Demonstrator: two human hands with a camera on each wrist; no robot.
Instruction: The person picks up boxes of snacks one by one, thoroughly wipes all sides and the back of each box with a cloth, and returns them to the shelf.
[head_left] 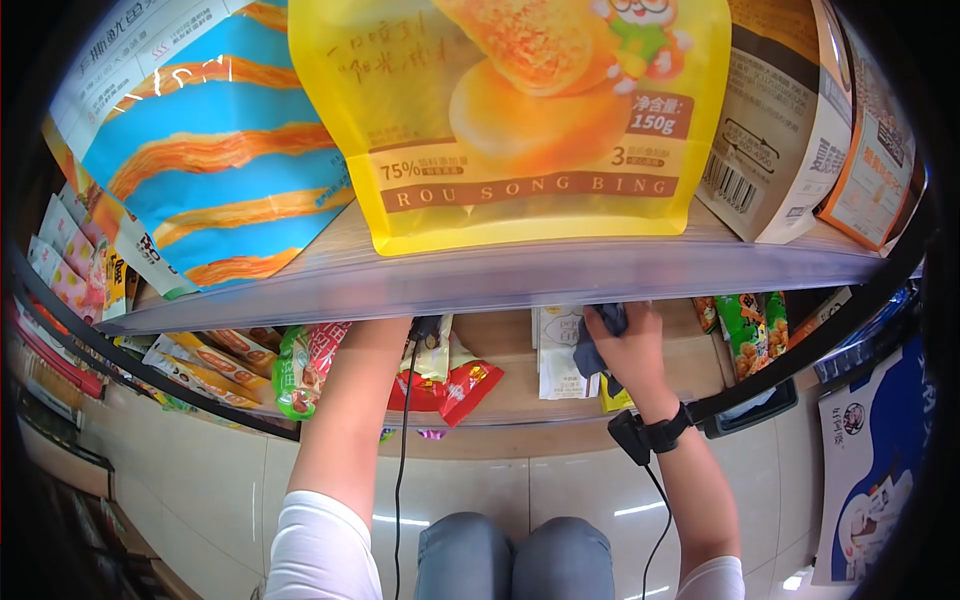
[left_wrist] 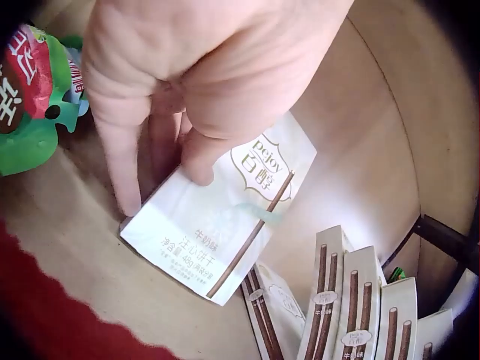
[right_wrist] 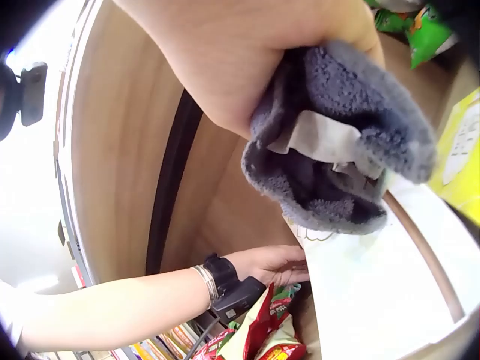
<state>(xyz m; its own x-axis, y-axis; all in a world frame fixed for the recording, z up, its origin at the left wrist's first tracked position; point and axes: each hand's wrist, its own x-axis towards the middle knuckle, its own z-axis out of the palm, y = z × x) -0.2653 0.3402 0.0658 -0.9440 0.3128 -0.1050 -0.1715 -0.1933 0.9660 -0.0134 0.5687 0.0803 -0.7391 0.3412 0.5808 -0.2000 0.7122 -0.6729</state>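
Left hand (left_wrist: 199,75): curled, pinching white cardboard pejoy box (left_wrist: 221,214) by its edge
Right hand (head_left: 637,352): closed round bunched grey-blue plush cloth (right_wrist: 375,109)

So the yellow bag (head_left: 535,215) up above the fingers (left_wrist: 199,163) says "ROU SONG BING", plus "75%", a "3" and "净含量: 150g". The white box (left_wrist: 225,217) right at the left hand's fingers reads "pejoy 百醇", then "牛奶味", "注心饼干" and "48g". The upright boxes (left_wrist: 358,307) just past those fingers have "牛奶味" on them too, rest is kinda tiny. Small print on the brown package (head_left: 765,130), up beyond the right hand's fingers (head_left: 628,345), is too blurry for me.
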